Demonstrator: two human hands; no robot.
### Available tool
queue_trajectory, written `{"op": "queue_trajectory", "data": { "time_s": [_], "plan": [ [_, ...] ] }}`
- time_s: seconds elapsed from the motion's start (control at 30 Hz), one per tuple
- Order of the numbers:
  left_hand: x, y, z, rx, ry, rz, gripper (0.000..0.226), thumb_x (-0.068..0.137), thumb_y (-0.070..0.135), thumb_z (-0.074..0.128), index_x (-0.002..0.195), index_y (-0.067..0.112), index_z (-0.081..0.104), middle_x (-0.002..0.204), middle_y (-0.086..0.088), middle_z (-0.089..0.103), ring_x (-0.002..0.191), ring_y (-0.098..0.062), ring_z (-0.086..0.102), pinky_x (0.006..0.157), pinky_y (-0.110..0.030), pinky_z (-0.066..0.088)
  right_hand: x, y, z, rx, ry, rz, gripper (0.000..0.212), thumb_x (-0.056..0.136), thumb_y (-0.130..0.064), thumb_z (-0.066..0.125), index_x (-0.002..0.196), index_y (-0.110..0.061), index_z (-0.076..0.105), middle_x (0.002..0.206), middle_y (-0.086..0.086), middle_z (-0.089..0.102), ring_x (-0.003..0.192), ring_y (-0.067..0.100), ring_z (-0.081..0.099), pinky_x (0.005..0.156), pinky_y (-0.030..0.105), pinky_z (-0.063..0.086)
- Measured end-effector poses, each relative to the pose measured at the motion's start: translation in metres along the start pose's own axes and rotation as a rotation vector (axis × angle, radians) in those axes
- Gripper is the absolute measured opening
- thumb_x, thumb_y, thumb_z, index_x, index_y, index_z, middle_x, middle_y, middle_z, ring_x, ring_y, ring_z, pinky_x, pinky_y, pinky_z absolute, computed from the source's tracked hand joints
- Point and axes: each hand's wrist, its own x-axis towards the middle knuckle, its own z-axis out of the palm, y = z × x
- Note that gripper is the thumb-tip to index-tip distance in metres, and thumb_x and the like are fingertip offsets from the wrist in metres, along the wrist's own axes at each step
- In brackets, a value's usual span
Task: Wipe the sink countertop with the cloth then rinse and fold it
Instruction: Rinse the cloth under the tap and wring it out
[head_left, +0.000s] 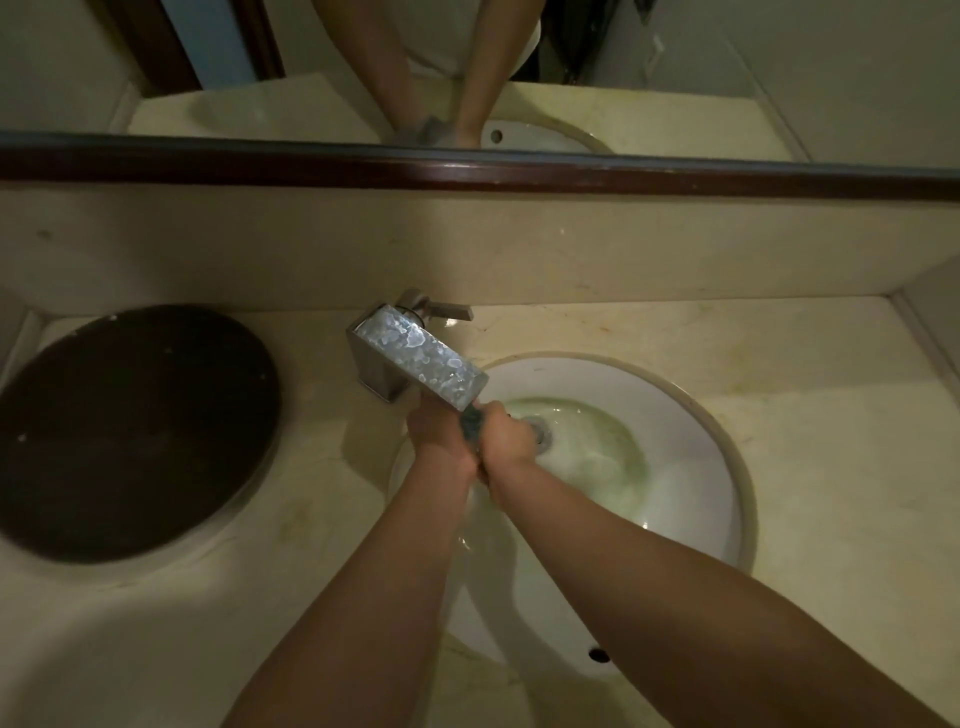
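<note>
The small dark grey-blue cloth (471, 427) is bunched between both hands, directly beneath the outlet of the square chrome tap (415, 358), over the far-left part of the round white ceramic basin (691, 447). The left hand (441, 436) and the right hand (511, 436) press together, fingers curled tight on the cloth; only a narrow strip of fabric shows between them. Cloudy greenish water pools around the metal drain (540, 434). No water stream can be made out in the dim light.

Assessment: the rinse step appears to be under way. To do it well, the cloth should be opened and squeezed repeatedly under the outlet until the runoff looks clear, and kept low in the basin so that spray does not reach the cream marble countertop (779, 353). It should be wrung firmly before folding. The round dark brown tray (130, 431) at left is well apart.
</note>
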Motion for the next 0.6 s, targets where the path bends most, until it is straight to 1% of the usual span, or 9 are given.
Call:
{"op": "queue_trajectory", "data": {
  "time_s": [0.07,0.1,0.13,0.2,0.33,0.4,0.47,0.53,0.6],
  "plan": [
    [-0.008,0.001,0.001,-0.085,-0.109,0.026,0.018,0.067,0.029,0.068,0.075,0.016,0.057,0.079,-0.009,0.058,0.075,-0.025,0.058,0.084,-0.041,0.048,0.003,-0.001,-0.004,0.04,-0.034,0.049,0.029,0.086,-0.036,0.049,0.082,-0.009,0.059,0.079,0.01,0.061,0.073,0.028,0.06,0.059,0.029,0.047],
    [-0.012,0.003,-0.001,-0.109,-0.164,0.034,0.022,0.068,0.034,0.066,0.077,0.016,0.058,0.078,-0.008,0.058,0.08,-0.026,0.058,0.09,-0.043,0.047,0.005,-0.001,-0.005,0.058,-0.027,0.07,0.03,0.085,-0.038,0.05,0.084,-0.009,0.06,0.083,0.01,0.062,0.076,0.028,0.061,0.063,0.031,0.049],
    [-0.008,0.002,-0.002,-0.18,-0.21,0.025,0.022,0.077,0.038,0.06,0.079,0.016,0.06,0.08,-0.008,0.059,0.085,-0.027,0.057,0.098,-0.045,0.044,0.006,-0.002,-0.007,0.078,-0.02,0.071,0.029,0.085,-0.038,0.051,0.081,-0.01,0.059,0.083,0.009,0.062,0.076,0.028,0.061,0.064,0.032,0.05],
    [-0.007,0.005,-0.005,-0.206,-0.288,-0.003,0.026,0.091,0.034,0.047,0.083,0.014,0.062,0.083,-0.009,0.062,0.088,-0.028,0.057,0.105,-0.048,0.039,0.009,-0.005,-0.011,0.12,-0.013,0.047,0.027,0.087,-0.036,0.053,0.073,-0.013,0.057,0.077,0.007,0.06,0.07,0.025,0.058,0.059,0.029,0.045],
    [0.0,0.008,-0.011,0.015,-0.248,0.04,0.018,0.098,0.013,0.043,0.096,0.011,0.062,0.106,-0.016,0.065,0.104,-0.033,0.06,0.104,-0.048,0.043,0.013,-0.005,-0.012,0.136,-0.034,0.012,0.029,0.086,-0.033,0.057,0.066,-0.013,0.058,0.072,0.008,0.06,0.071,0.026,0.058,0.059,0.03,0.041],
    [0.001,0.009,-0.013,0.091,-0.264,0.091,0.015,0.097,0.01,0.048,0.093,0.015,0.061,0.098,-0.01,0.065,0.098,-0.028,0.06,0.099,-0.046,0.045,0.011,-0.003,-0.011,0.141,-0.052,0.012,0.03,0.086,-0.033,0.058,0.064,-0.013,0.059,0.069,0.009,0.06,0.069,0.027,0.058,0.063,0.034,0.043],
    [0.004,0.009,-0.016,0.171,-0.257,0.136,0.009,0.093,0.01,0.056,0.098,0.016,0.06,0.097,-0.007,0.065,0.094,-0.024,0.061,0.091,-0.044,0.049,0.009,-0.001,-0.008,0.13,-0.069,0.006,0.029,0.085,-0.039,0.057,0.068,-0.015,0.061,0.076,0.01,0.063,0.071,0.026,0.06,0.067,0.035,0.045],
    [0.01,0.006,-0.018,0.274,-0.198,0.147,0.023,0.089,0.013,0.063,0.112,0.014,0.059,0.111,-0.01,0.066,0.098,-0.025,0.063,0.091,-0.042,0.051,0.009,0.001,-0.003,0.105,-0.074,-0.011,0.03,0.083,-0.047,0.055,0.074,-0.019,0.063,0.086,0.007,0.066,0.079,0.023,0.061,0.072,0.034,0.046],
    [0.015,0.0,-0.017,0.267,-0.119,0.14,0.033,0.091,0.016,0.059,0.123,0.007,0.057,0.122,-0.016,0.063,0.1,-0.027,0.062,0.086,-0.039,0.051,0.009,0.004,0.0,0.097,-0.074,-0.044,0.033,0.084,-0.048,0.055,0.08,-0.017,0.066,0.083,0.004,0.065,0.078,0.021,0.061,0.072,0.033,0.047]
  ]
}}
